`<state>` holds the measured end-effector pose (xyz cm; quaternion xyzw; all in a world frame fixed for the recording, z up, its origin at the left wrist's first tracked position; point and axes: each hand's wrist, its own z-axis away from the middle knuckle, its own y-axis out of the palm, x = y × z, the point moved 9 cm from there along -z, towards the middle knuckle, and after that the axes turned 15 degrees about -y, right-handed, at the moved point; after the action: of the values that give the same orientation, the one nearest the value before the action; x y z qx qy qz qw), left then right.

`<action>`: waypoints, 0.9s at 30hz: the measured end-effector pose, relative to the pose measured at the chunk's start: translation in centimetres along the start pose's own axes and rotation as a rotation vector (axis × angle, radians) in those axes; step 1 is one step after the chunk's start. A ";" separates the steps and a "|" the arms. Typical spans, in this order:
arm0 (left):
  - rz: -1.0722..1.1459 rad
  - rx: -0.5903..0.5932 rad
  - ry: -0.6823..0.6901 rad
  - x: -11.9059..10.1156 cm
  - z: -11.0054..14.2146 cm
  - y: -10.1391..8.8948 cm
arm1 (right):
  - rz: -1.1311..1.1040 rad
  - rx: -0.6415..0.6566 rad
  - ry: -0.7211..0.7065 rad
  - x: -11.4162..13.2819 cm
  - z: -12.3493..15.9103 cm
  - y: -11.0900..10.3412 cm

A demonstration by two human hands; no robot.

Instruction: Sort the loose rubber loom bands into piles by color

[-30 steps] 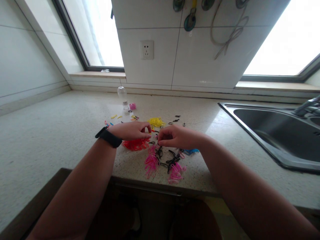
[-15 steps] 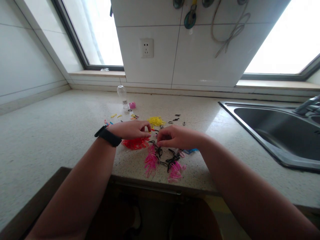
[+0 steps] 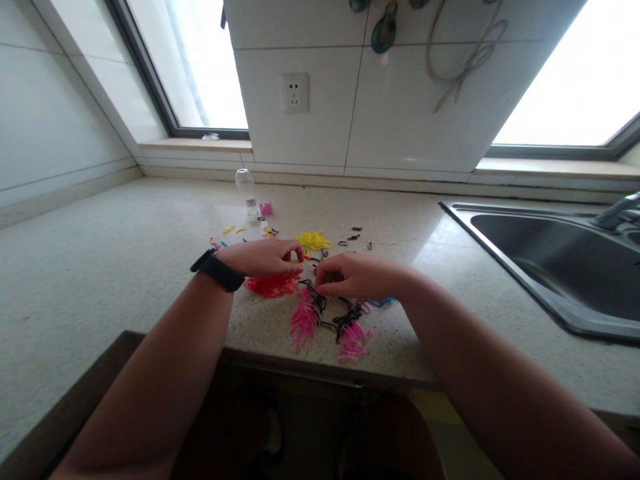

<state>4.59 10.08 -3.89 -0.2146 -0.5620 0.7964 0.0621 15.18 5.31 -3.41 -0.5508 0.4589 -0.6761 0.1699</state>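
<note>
My left hand (image 3: 275, 258), with a dark band on its wrist, is over the red rubber bands (image 3: 273, 285) and partly covers them. Its fingers are curved, and a small gap shows between thumb and fingertips, with nothing plainly held. My right hand (image 3: 347, 275) is closed in a pinch beside the black rubber bands (image 3: 346, 320); what its fingertips hold is too small to make out. Pink rubber bands (image 3: 303, 320) lie in two clumps nearer the front edge. Yellow rubber bands (image 3: 313, 241) form a pile just beyond the hands.
A clear, bulb-shaped container (image 3: 246, 192) stands at the back beside a small pink object (image 3: 266, 209). Loose bands are scattered on the speckled countertop (image 3: 165, 253). To the right is a metal sink (image 3: 555, 247). A socket (image 3: 296, 93) is on the tiled wall.
The view has shifted very slightly. Both hands keep nearly the same pose and place, and the band piles look the same.
</note>
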 end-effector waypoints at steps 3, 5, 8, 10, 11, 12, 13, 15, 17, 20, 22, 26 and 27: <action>0.000 0.004 -0.004 0.0 0.1 0.1 | 0.002 -0.003 -0.006 0.0 0.0 0.0; 0.001 0.009 -0.011 -0.1 0.1 0.1 | -0.005 -0.006 -0.003 0.0 0.0 -0.1; 0.001 0.005 -0.007 -0.1 0.1 0.0 | -0.012 -0.006 0.008 -0.1 0.0 -0.1; 0.003 0.004 -0.001 -0.1 0.1 0.0 | -0.007 -0.004 0.010 -0.1 0.0 -0.1; 0.004 0.005 0.001 -0.1 0.0 0.0 | -0.002 -0.004 0.010 -0.1 0.0 -0.1; 0.005 0.006 0.001 0.0 0.0 0.0 | 0.003 -0.003 0.009 -0.1 0.0 -0.1; 0.006 0.007 0.001 0.0 0.0 0.1 | 0.006 -0.003 0.010 -0.1 0.0 -0.1; 0.010 0.007 0.003 0.1 -0.1 0.1 | 0.007 -0.002 0.007 -0.1 0.0 -0.1; 0.012 0.009 0.008 0.1 -0.1 0.1 | -0.001 -0.001 0.004 -0.1 0.0 0.0; 0.009 0.010 0.009 0.1 0.0 0.1 | -0.014 -0.003 -0.001 -0.1 0.0 0.0; 0.007 0.008 0.009 0.0 0.0 0.0 | -0.016 -0.003 0.000 -0.2 0.0 0.1; 0.003 0.000 -0.002 0.0 0.0 0.0 | -0.006 0.007 0.004 -0.3 0.0 0.1; 0.004 0.002 -0.006 0.1 0.0 0.0 | -0.005 0.009 0.003 -0.3 0.0 0.1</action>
<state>4.54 10.08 -3.90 -0.2134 -0.5609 0.7978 0.0588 15.27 5.46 -3.69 -0.5501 0.4548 -0.6794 0.1700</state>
